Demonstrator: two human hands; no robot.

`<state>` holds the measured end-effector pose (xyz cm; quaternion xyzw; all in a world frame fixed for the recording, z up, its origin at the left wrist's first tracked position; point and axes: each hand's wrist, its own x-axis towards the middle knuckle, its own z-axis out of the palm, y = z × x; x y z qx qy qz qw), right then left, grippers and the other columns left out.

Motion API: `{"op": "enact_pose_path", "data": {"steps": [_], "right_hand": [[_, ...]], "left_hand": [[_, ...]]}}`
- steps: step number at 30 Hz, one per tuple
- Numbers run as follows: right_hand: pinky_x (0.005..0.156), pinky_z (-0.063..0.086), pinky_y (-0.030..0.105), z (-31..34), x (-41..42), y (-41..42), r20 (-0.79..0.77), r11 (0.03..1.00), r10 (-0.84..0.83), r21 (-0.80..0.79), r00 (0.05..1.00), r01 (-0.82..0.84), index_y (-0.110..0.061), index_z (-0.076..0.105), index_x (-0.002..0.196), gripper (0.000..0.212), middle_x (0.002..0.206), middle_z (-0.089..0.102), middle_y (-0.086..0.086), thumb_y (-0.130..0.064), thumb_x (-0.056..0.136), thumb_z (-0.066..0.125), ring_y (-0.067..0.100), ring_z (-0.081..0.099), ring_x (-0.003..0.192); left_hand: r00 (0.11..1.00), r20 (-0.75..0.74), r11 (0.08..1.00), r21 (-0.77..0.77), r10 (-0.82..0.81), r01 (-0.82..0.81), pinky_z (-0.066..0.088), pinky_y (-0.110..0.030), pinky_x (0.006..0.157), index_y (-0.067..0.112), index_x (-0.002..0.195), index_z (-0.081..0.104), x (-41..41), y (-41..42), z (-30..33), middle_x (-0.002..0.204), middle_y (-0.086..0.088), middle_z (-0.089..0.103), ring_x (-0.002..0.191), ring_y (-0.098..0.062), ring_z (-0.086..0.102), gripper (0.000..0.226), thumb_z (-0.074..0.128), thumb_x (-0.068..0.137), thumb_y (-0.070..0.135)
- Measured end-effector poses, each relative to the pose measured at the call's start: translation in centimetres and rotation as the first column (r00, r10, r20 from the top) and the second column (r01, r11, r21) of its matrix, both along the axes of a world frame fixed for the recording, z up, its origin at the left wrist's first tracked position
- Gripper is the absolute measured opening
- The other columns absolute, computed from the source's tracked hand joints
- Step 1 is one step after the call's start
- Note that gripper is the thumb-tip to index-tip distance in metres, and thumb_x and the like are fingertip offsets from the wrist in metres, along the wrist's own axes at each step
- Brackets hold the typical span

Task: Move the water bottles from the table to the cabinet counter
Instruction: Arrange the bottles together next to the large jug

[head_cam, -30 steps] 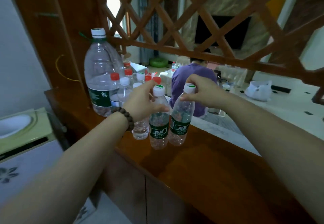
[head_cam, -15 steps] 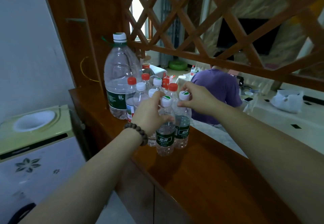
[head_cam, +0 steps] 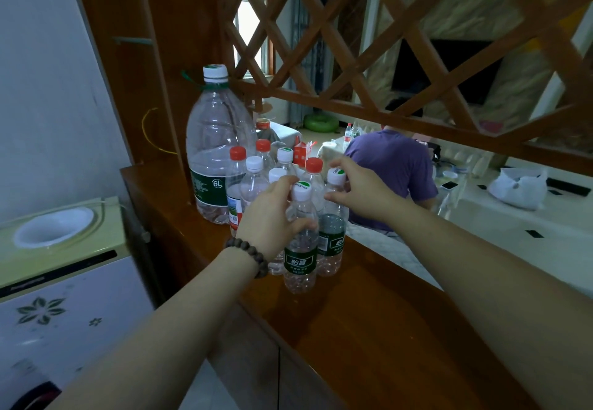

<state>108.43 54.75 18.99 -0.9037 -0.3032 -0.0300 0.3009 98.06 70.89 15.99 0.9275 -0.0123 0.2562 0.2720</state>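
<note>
Two small clear water bottles with green labels and white caps stand upright on the brown cabinet counter. My left hand, with a bead bracelet on the wrist, is wrapped around the front bottle, thumb across its shoulder. My right hand hovers at the cap of the second bottle, fingers spread apart around the cap and neck. Behind them stands a cluster of several small bottles with red or white caps.
A large 6L bottle stands at the back left of the counter against a wooden post. A wooden lattice rises over the counter's far edge. A person in a purple shirt sits beyond. A water dispenser stands at left.
Both bottles have been shifted left, up against the cluster, and set upright on the counter. My right hand's fingers have spread away from the cap they gripped.
</note>
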Motion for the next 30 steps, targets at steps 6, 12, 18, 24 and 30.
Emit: {"op": "enact_pose_path", "data": {"steps": [6, 12, 18, 24, 30], "right_hand": [[0.078, 0.038, 0.027, -0.4, 0.0, -0.1, -0.006, 1.0, -0.016, 0.0, 1.0, 0.016, -0.018, 0.032, 0.142, 0.072, 0.132, 0.053, 0.009, -0.028, 0.082, 0.071, 0.013, 0.052, 0.093], [0.094, 0.047, 0.036, -1.0, 0.0, -0.6, -0.125, 0.998, -0.028, 0.058, 0.992, 0.036, -0.022, 0.019, 0.149, 0.089, 0.138, 0.05, 0.01, -0.034, 0.079, 0.074, 0.022, 0.057, 0.111], [0.109, 0.033, 0.037, -4.3, -3.6, -2.8, -0.26, 0.934, -0.12, 0.299, 0.958, 0.198, -0.02, -0.001, 0.152, 0.112, 0.154, 0.029, 0.003, -0.039, 0.073, 0.077, 0.019, 0.034, 0.137], [0.102, 0.041, 0.026, -10.5, -5.7, -1.3, -0.445, 0.929, -0.059, 0.303, 0.894, 0.213, -0.023, 0.003, 0.152, 0.105, 0.153, 0.031, 0.0, -0.03, 0.077, 0.077, 0.017, 0.041, 0.132], [0.1, 0.047, 0.039, -12.0, -5.6, -0.3, -0.429, 0.891, 0.003, 0.412, 0.903, 0.192, -0.032, 0.028, 0.142, 0.087, 0.116, 0.054, -0.024, -0.026, 0.072, 0.081, 0.01, 0.054, 0.114]], "left_hand": [[0.998, 0.057, 1.0, -0.026, 0.009, -0.008, 0.052, -0.036, 0.083, 0.016, 0.135, 0.041, 0.2, 0.4, -0.9, 0.113, -0.004, 0.059, 0.099, -0.017, 0.056, 0.085, 0.079, 0.065, 0.048], [0.973, 0.202, 0.989, -0.121, 0.112, -0.088, 0.045, -0.033, 0.095, 0.015, 0.137, 0.038, -0.9, 1.5, -1.9, 0.127, -0.003, 0.047, 0.116, -0.017, 0.045, 0.092, 0.075, 0.064, 0.057], [0.98, -0.023, 0.929, -0.315, 0.199, -0.196, 0.016, -0.045, 0.118, 0.02, 0.151, -0.004, -3.9, 1.8, -8.8, 0.159, -0.005, 0.0, 0.146, -0.019, -0.001, 0.133, 0.057, 0.052, 0.084], [0.955, -0.254, 0.868, -0.428, 0.151, -0.251, 0.011, -0.052, 0.117, 0.022, 0.147, -0.022, -2.0, -0.1, -11.6, 0.157, -0.006, -0.023, 0.145, -0.022, -0.016, 0.136, 0.053, 0.053, 0.085], [0.977, -0.196, 0.846, -0.506, 0.079, -0.17, 0.012, -0.048, 0.117, 0.033, 0.147, -0.019, -0.8, 0.2, -11.1, 0.157, 0.002, -0.022, 0.144, -0.014, -0.013, 0.127, 0.058, 0.056, 0.079]]}}
